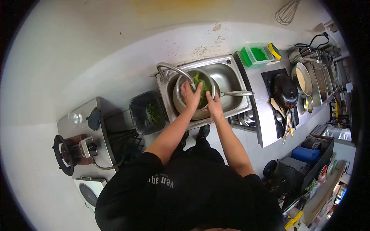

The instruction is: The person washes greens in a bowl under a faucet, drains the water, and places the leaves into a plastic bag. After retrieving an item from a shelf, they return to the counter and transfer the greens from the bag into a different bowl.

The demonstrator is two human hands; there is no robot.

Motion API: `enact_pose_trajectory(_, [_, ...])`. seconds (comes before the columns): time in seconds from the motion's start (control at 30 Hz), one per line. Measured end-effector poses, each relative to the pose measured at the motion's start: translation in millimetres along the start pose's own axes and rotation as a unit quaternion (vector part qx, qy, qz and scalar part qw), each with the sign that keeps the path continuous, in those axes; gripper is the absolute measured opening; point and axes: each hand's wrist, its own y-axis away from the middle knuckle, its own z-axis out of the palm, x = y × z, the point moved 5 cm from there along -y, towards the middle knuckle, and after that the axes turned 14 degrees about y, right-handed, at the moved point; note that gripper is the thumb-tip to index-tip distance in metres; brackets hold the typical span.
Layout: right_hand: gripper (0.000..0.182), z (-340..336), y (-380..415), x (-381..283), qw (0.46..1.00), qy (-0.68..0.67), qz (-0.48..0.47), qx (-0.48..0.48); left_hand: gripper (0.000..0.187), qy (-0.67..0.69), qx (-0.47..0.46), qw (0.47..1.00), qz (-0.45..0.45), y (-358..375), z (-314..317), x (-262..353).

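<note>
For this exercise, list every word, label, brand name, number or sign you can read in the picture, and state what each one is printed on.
"ven a": part of the white lettering on the chest of the person's black shirt, seen upside down; the remaining letters are folded and blurred, so unreadable.
Packets on the shelf at lower right: printing too small to read.
Nothing readable on the sink, the faucet, the wok or the gas burner.

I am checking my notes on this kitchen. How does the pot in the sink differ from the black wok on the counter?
The pot is shiny metal and sits in the sink under the tap; the wok is black and lies on a dark mat. The pot holds green leaves, with both hands, left and right, at it; no hand touches the wok. Both are round.
</note>
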Motion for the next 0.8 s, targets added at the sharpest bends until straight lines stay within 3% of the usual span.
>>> enact_pose_trajectory(0.03, [0.052, -8.6, 1.9, -7.2, 0.999, 0.017, -0.021, 0.024, 0.081, 0.079, 0.002, 0.997, -0.004, 1.1, 8.7, -0.3])
enact_pose_trajectory(0.07, [0.052, -17.7, -4.1, -9.2, 0.983, 0.106, -0.130, 0.076, 0.076, 0.086, 0.013, 0.994, -0.063, 2.2, 21.1, -8.2])
enact_pose_trajectory(0.13, [0.052, -28.1, 24.8, -65.6, 0.934, 0.286, -0.172, 0.126, 0.069, 0.325, 0.001, 0.941, -0.090, 8.6, 37.2, 13.3])
enact_pose_trajectory(0.27, [0.052, -29.5, 53.0, -110.6, 0.903, 0.390, -0.128, 0.128, 0.060, 0.396, 0.020, 0.915, -0.072, 15.7, 67.5, 17.9])
enact_pose_trajectory(0.33, [0.057, -29.9, 61.4, -121.3, 0.861, 0.429, -0.213, 0.171, 0.058, 0.415, 0.048, 0.904, -0.092, 20.9, 71.8, 29.4])
enact_pose_trajectory(0.37, [0.057, -30.6, 63.8, -123.3, 0.859, 0.432, -0.213, 0.171, 0.057, 0.552, 0.022, 0.818, -0.158, 23.7, 82.5, 28.6])
enact_pose_trajectory(0.4, [0.058, -30.0, 66.6, -127.1, 0.840, 0.462, -0.224, 0.175, 0.057, 0.555, 0.024, 0.816, -0.159, 28.1, 79.1, 40.4])
enact_pose_trajectory(0.47, [0.058, -28.1, 71.5, -132.9, 0.819, 0.492, -0.236, 0.178, 0.053, 0.451, -0.024, 0.888, -0.083, 37.7, 72.8, 65.2])
enact_pose_trajectory(0.53, [0.069, -25.5, 78.2, -139.1, 0.763, 0.562, -0.256, 0.192, 0.053, 0.446, -0.026, 0.892, -0.073, 42.1, 72.5, 73.7])
enact_pose_trajectory(0.77, [0.070, -16.7, 95.3, -154.8, 0.751, 0.604, -0.212, 0.162, 0.051, 0.415, 0.011, 0.909, -0.038, 30.4, 77.5, 62.3])
enact_pose_trajectory(0.8, [0.067, -18.9, 91.8, -148.2, 0.789, 0.537, -0.238, 0.178, 0.051, 0.383, 0.023, 0.923, -0.010, 20.9, 76.6, 53.5])
